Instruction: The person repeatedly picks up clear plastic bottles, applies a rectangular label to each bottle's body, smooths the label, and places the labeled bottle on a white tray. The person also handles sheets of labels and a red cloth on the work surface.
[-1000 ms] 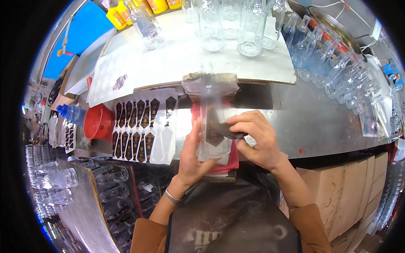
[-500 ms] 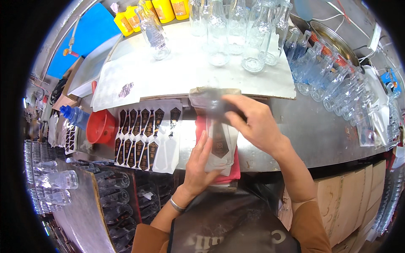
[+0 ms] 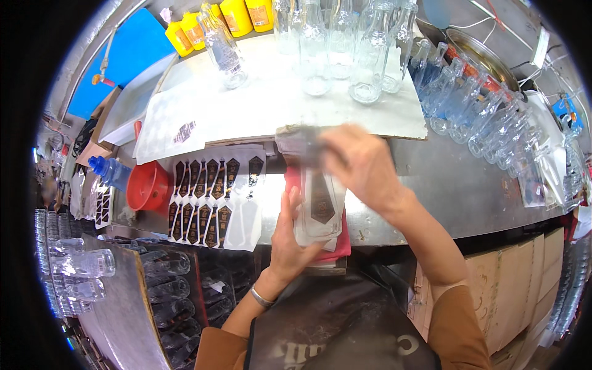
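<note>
A clear glass bottle lies on a red cloth at the bench's near edge, its base toward me. On its upper side is a dark, tie-shaped label. My left hand is closed around the bottle's left side and lower end. Over the neck end, my right hand grips a dark flat piece, smeared by motion, so its kind is unclear. To the left lies a white sheet of dark tie-shaped labels; one place in its near row is bare.
Upright glass bottles stand on the white-covered board ahead. More bottles lean in rows at right. A red bowl and a blue-capped bottle sit left. Cardboard boxes stand below right.
My right hand has turned and its knuckles have risen, with the dark piece still near the bottle's neck. My left fingers lie a little further left, and more of the bottle's left side shows.
</note>
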`<state>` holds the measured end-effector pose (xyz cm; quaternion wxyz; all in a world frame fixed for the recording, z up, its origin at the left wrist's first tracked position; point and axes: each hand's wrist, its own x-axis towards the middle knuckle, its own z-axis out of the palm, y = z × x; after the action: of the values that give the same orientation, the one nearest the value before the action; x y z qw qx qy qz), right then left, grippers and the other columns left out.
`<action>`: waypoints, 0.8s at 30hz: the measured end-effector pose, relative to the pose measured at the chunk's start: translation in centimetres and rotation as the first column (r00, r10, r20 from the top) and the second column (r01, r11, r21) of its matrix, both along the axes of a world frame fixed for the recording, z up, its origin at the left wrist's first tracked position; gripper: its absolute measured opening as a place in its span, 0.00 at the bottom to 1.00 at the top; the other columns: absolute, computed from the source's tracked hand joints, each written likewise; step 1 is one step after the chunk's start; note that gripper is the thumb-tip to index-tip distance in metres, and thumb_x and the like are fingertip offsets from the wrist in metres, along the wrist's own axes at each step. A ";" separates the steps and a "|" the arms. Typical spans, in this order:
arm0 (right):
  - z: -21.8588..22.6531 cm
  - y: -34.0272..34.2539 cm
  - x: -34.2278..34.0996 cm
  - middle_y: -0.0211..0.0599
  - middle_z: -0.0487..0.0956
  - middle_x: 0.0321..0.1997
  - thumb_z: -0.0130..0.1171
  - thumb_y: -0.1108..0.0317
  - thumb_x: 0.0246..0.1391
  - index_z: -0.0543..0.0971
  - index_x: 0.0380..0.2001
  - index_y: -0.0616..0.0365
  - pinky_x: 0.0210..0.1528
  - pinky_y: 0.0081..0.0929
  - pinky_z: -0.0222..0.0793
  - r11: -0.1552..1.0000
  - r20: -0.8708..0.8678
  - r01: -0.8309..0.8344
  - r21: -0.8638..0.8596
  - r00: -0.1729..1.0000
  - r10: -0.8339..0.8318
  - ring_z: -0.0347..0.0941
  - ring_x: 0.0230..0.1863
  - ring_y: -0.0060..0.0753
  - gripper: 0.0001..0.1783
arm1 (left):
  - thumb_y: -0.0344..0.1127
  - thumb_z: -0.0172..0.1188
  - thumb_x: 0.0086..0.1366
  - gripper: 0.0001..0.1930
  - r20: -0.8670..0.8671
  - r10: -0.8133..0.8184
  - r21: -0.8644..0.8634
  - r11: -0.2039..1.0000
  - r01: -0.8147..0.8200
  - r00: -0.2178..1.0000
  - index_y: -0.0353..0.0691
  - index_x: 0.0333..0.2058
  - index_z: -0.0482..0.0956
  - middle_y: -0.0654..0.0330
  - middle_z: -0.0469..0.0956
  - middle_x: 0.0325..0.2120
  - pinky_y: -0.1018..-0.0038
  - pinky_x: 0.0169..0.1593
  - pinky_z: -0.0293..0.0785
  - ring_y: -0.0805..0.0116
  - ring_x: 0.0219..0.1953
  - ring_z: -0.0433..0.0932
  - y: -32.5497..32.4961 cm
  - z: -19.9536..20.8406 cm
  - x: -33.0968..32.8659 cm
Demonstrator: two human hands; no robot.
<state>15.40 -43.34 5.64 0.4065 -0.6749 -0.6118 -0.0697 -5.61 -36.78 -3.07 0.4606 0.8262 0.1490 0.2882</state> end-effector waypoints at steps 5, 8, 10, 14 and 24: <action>-1.1 -5.6 -5.2 0.40 0.78 0.38 0.65 0.75 0.44 0.77 0.36 0.56 0.44 0.40 0.76 0.937 -0.119 -0.348 -0.023 0.932 0.343 0.77 0.42 0.47 0.12 | 0.36 0.77 0.52 0.56 -0.016 0.033 0.107 0.994 -0.031 0.999 0.26 0.71 0.46 0.37 0.58 0.68 0.59 0.67 0.65 0.43 0.67 0.65 0.1 -0.1 0.1; -1.2 -8.8 -6.4 0.46 0.81 0.40 0.64 0.74 0.53 0.80 0.47 0.59 0.46 0.37 0.77 0.858 -0.538 -0.494 -0.141 0.766 0.352 0.80 0.42 0.48 0.16 | 0.38 0.78 0.52 0.57 -0.074 0.038 0.222 0.975 -0.021 0.996 0.27 0.71 0.46 0.38 0.61 0.67 0.58 0.66 0.66 0.43 0.64 0.68 -0.2 1.4 0.4; -2.8 -9.1 -5.5 0.45 0.84 0.43 0.60 0.73 0.58 0.81 0.48 0.62 0.46 0.31 0.77 0.951 -0.681 -0.283 -0.129 0.722 0.122 0.81 0.42 0.39 0.14 | 0.36 0.77 0.53 0.57 -0.092 0.073 0.204 0.978 -0.053 0.993 0.28 0.71 0.44 0.39 0.60 0.67 0.59 0.66 0.67 0.46 0.65 0.67 -0.7 1.2 0.8; -8.3 -8.4 -2.9 0.38 0.84 0.38 0.42 0.48 0.73 0.80 0.48 0.71 0.37 0.19 0.70 0.958 -0.951 -0.213 -0.194 0.279 -0.131 0.73 0.31 0.19 0.32 | 0.21 0.69 0.56 0.62 0.159 -0.230 -0.447 0.850 0.278 0.960 0.39 0.74 0.24 0.41 0.52 0.71 0.59 0.70 0.57 0.53 0.72 0.56 0.2 2.0 0.9; -2.9 -8.0 -7.0 0.43 0.86 0.39 0.68 0.64 0.55 0.79 0.51 0.64 0.27 0.27 0.71 0.907 -0.418 0.041 -0.420 0.878 -0.233 0.74 0.19 0.34 0.23 | 0.40 0.72 0.56 0.49 -0.139 -0.110 0.216 0.966 0.139 0.984 0.28 0.69 0.54 0.36 0.56 0.69 0.55 0.71 0.56 0.39 0.71 0.58 3.1 1.2 -1.0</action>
<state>8.43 -51.36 2.69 0.3873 -0.7829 -0.4490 0.1882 -6.65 -33.69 -1.86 0.3710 0.8973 0.0920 0.2208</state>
